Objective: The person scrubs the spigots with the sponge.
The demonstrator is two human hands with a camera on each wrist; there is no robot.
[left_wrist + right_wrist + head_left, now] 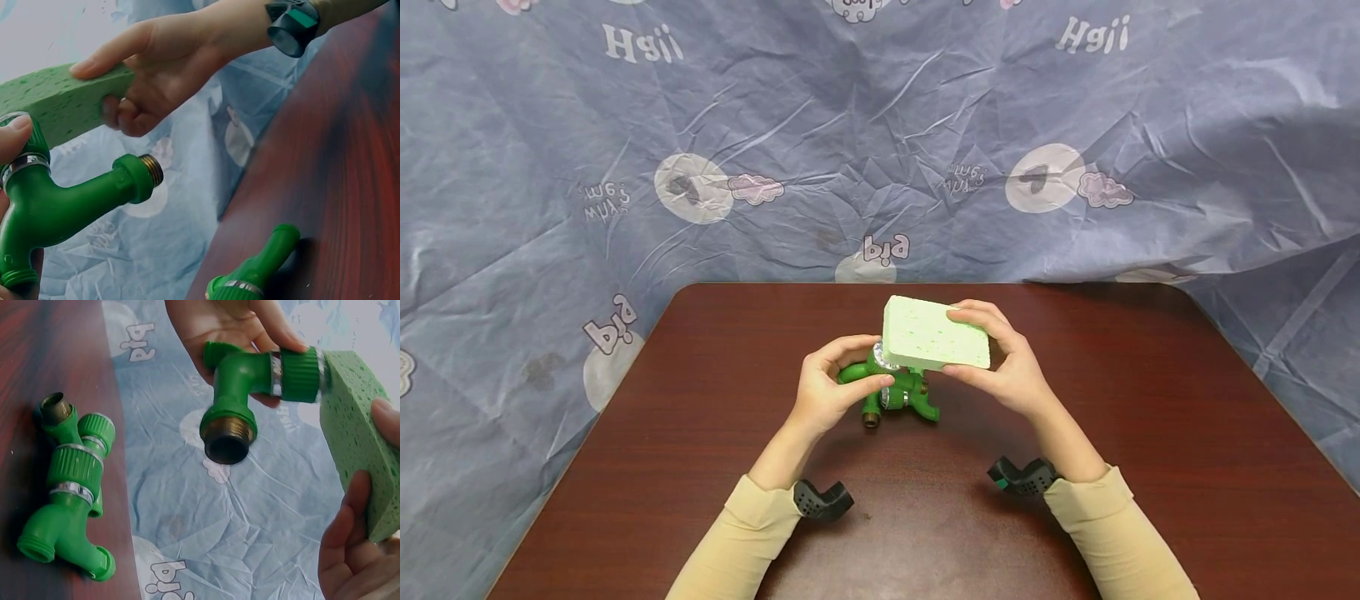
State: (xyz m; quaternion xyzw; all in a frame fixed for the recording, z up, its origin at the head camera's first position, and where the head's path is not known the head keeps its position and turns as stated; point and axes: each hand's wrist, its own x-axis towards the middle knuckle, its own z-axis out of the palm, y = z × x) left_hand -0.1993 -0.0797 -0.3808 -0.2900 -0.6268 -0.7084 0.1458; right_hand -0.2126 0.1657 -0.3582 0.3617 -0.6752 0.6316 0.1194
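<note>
My left hand [827, 387] holds a green plastic tap [244, 378] above the table, fingers and thumb around its ribbed knob [300, 375]. The tap has a silver ring and a brass threaded inlet [152, 170]. My right hand [1011, 367] pinches a light green, pitted sponge [932, 335] by its right end, thumb on one side and fingers on the other. One broad face of the sponge lies against the end of the knob in the right wrist view. Below, more green taps [76, 465] lie close together on the tabletop, partly overlapping.
The dark red-brown table [737, 333] extends to a blue-grey printed cloth [850, 125] hung behind it. Black wrist cameras [823, 500] sit on both forearms, beside the cream sleeves [737, 533].
</note>
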